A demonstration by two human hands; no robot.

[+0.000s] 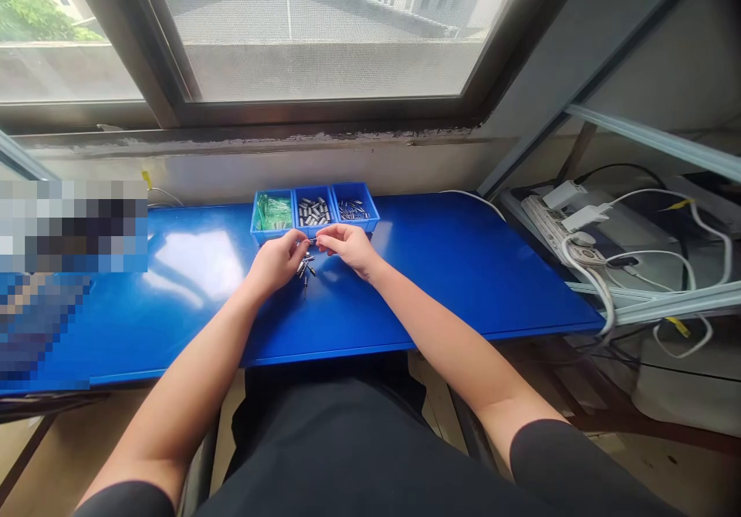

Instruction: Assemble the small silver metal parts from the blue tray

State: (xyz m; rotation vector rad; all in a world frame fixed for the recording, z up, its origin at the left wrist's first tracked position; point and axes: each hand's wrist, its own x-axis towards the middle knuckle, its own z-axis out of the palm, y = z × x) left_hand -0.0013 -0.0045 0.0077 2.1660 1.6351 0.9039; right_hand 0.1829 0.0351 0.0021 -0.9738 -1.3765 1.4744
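Note:
Both my hands meet over the blue table [440,270], just in front of three small blue bins. My left hand [279,258] is closed in a pinch above a small pile of dark metal pins [306,270] lying on the table. My right hand [347,244] is also pinched, its fingertips pointing at the left hand's, with a tiny metal part between them that is too small to name. The left bin [272,212] holds green pieces. Silver metal sleeves fill the middle bin [313,211], and the right bin [353,208] has thin dark pins.
A window and its sill run along the wall behind the table. To the right, a shelf carries a white power strip [559,220] with plugs and tangled white cables. A blurred-out area covers the table's left end. My dark-clothed lap sits below the table's front edge.

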